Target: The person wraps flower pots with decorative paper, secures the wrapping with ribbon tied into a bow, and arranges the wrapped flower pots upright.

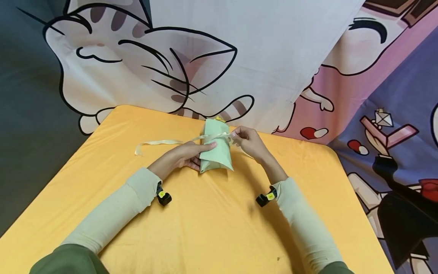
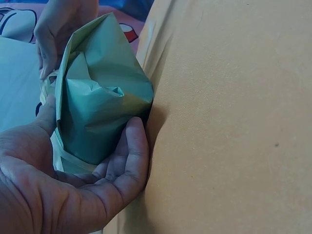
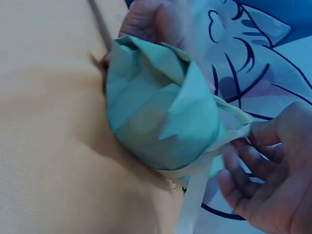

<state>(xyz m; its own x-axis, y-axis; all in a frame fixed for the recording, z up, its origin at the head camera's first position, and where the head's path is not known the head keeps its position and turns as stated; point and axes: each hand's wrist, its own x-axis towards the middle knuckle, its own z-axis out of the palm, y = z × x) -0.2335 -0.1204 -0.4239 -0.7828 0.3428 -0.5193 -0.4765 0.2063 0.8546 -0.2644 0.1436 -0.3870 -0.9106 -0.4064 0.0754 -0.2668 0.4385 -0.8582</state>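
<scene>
A small bouquet (image 1: pixel 215 154) wrapped in pale green paper lies on the table, its folded paper end towards me. Bits of yellow (image 1: pixel 219 119) poke out at its far end. My left hand (image 1: pixel 186 153) holds the wrap from the left, thumb on top and fingers curled against the side and underneath. A cream ribbon (image 1: pixel 161 142) runs around the wrap, one tail stretching left over the cloth. At the right side my right hand (image 1: pixel 249 142) pinches the ribbon between thumb and finger. In the right wrist view another stretch of ribbon (image 3: pixel 195 204) hangs down from the wrap.
A yellow-orange cloth (image 1: pixel 205 220) covers the table. Behind its far edge hangs a printed curtain (image 1: pixel 273 49) with a cartoon cat and other figures. Black wrist cameras (image 1: pixel 164 198) sit at both cuffs.
</scene>
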